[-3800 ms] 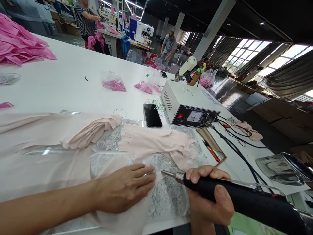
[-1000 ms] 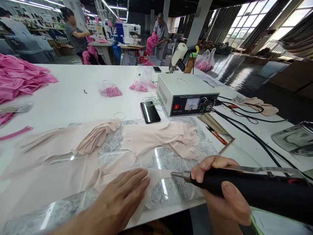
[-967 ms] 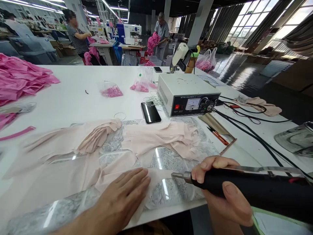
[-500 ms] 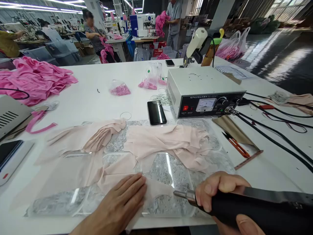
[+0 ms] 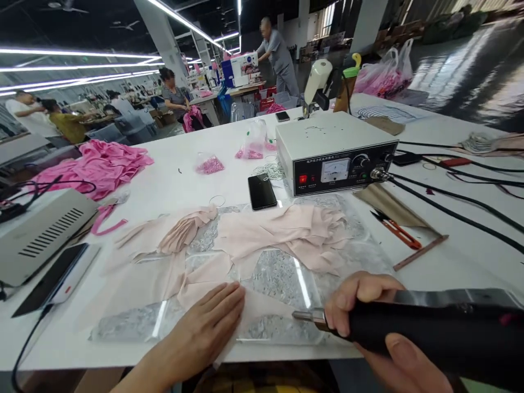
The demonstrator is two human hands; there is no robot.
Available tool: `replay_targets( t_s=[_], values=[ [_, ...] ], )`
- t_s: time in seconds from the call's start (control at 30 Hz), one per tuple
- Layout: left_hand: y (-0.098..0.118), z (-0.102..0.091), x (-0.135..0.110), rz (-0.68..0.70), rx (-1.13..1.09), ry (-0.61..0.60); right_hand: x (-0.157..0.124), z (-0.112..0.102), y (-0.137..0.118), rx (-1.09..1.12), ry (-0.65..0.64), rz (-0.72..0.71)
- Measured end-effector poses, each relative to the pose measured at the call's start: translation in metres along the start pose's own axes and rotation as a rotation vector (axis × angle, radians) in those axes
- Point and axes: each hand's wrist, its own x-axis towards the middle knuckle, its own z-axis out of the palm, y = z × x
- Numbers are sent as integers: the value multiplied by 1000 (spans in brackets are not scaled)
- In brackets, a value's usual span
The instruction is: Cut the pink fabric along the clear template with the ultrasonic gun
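A phone lies left of the box (cloth pieces before both).

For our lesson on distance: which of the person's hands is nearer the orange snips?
The right. The right hand, gripping the tool, is just below the snips in view; the left hand, flat on the fabric, is farther off, to their left.

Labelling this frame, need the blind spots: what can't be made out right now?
All in the head view:
Pale pink fabric: part covered by the left hand.
Black tool: rear end cut off by the right edge.
Right hand: palm hidden by the tool's body.
Metal tip: too small to tell if it touches the fabric.
Dial on the boxy unit: reading too small.
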Motion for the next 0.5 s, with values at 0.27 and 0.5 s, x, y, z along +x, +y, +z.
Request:
replay_targets(
  t_s=[0.27,0.5],
  values=[
    [7,-2,5,-50,47,2,0,-6,4,-34,-138,-86],
    [20,8,10,-111,95,142,-2,-15,3,-9,-173,-18]
  ],
)
